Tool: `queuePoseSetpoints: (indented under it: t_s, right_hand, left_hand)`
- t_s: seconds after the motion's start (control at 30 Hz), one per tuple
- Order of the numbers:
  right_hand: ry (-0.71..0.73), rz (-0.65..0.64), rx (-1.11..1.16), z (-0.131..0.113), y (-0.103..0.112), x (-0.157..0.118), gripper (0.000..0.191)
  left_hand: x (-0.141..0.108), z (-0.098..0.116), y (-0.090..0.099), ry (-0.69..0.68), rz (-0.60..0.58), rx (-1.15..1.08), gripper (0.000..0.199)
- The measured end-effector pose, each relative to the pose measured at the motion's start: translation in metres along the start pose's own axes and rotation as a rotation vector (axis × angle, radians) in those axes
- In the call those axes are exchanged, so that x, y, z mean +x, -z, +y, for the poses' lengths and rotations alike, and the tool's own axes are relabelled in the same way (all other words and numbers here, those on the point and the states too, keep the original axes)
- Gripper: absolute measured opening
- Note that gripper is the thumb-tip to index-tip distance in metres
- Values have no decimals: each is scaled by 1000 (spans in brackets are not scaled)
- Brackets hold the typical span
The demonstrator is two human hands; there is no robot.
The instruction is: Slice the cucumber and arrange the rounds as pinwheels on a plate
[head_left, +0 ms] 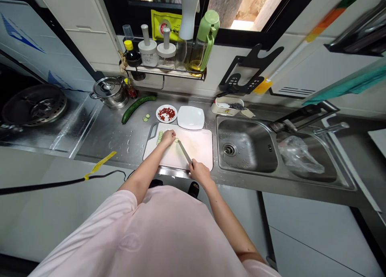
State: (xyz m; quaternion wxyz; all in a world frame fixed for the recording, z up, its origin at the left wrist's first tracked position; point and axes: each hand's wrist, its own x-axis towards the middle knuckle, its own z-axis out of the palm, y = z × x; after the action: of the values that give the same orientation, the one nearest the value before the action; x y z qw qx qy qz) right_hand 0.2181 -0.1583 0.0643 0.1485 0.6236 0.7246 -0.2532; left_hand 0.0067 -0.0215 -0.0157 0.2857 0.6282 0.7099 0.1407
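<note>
My left hand curls narrow over a short length of pale green cucumber, while my right hand closes firmly around a steel kitchen knife. The blade's long axis slants across a white plastic cutting board, with its tip pointing away from me and left, just beside the cucumber and my left fingertips. A fanned row of thin cucumber slices lies on the board beside my left hand.

Ahead of that hand, a small round white plate holds finely chopped red chili, next to a square white plate. Farther left, a whole dark green cucumber lies on the stainless steel counter, near a lidded steel pot.

Beyond my hands, a wall shelf carries a dark sauce bottle, two white-lidded jars and a glass oil bottle with a green top. Ahead of my right hand, a small white tray holds a dark food I cannot make out. To that hand's right, a crumpled clear plastic bag sits in the far basin of a double steel sink.
</note>
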Motion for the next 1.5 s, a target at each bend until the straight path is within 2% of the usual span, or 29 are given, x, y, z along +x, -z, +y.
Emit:
queuePoseSetpoints:
  t_s: [0.4, 0.87, 1.5]
  right_hand:
    - [22, -39, -31, 7, 17, 3, 26]
    - [75, -30, -72, 7, 16, 20, 27]
    - [101, -89, -104, 3, 31, 26, 31]
  left_hand:
    - [-1, 1, 2, 3, -4, -8, 16]
    - [0, 0, 0, 1, -5, -1, 15]
    - [1, -2, -1, 1, 6, -3, 15]
